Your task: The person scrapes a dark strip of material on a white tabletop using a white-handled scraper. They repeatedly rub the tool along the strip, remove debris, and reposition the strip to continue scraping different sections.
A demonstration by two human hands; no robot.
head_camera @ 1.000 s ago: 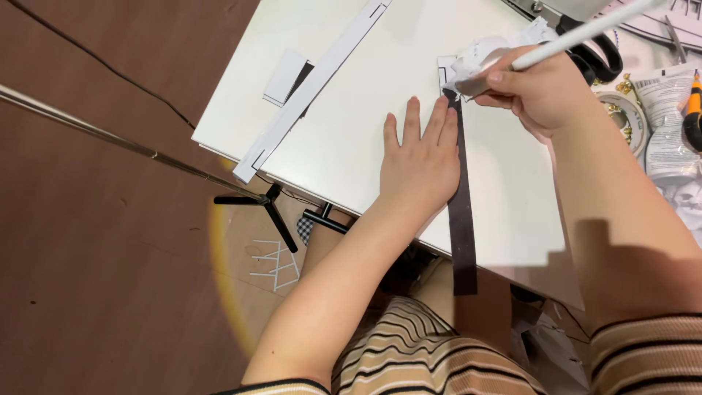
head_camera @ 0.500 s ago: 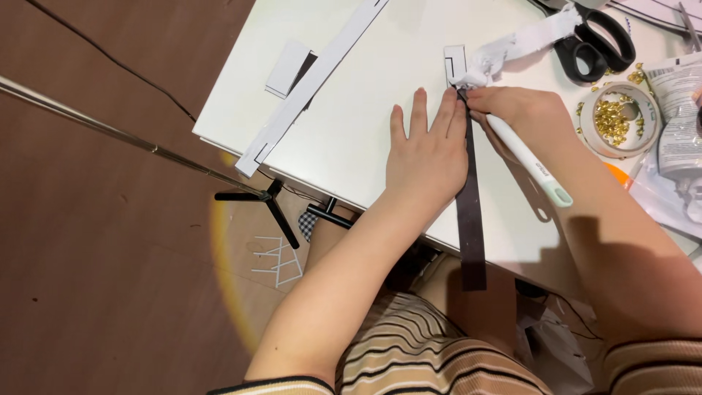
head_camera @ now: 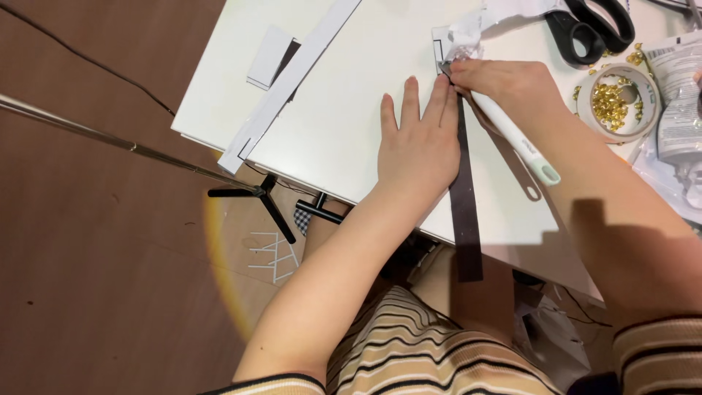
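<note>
Brown floor (head_camera: 95, 292) fills the left side, with a thin metal pole (head_camera: 124, 146) running across it to a black stand foot (head_camera: 256, 197). Nearest the camera are striped sleeves and a striped lap (head_camera: 417, 351), under the edge of a white table (head_camera: 344, 117). On the table a long black strip (head_camera: 465, 212) lies straight, and its near end hangs off the table edge. The left hand (head_camera: 417, 146) lies flat and open beside the strip, fingers spread, with its side against the strip, pressing down and holding nothing. Just past it the right hand (head_camera: 504, 84) is closed around a white pen-like tool (head_camera: 512, 135), with its tip down at the far end of the strip and its pale green end pointing back toward the person. Half a second ago the hand and tool stood almost the same way; a second ago the tool was raised and pointing away. By the tip sits some crumpled white paper (head_camera: 468, 33). To the right is a tape roll (head_camera: 614, 99) full of small gold bits, with plastic bags (head_camera: 676, 88) past it. Farther back lie black scissors (head_camera: 592, 25). At the far left a long white paper strip (head_camera: 292, 80) lies slanted, next to a small white card (head_camera: 267, 57).
</note>
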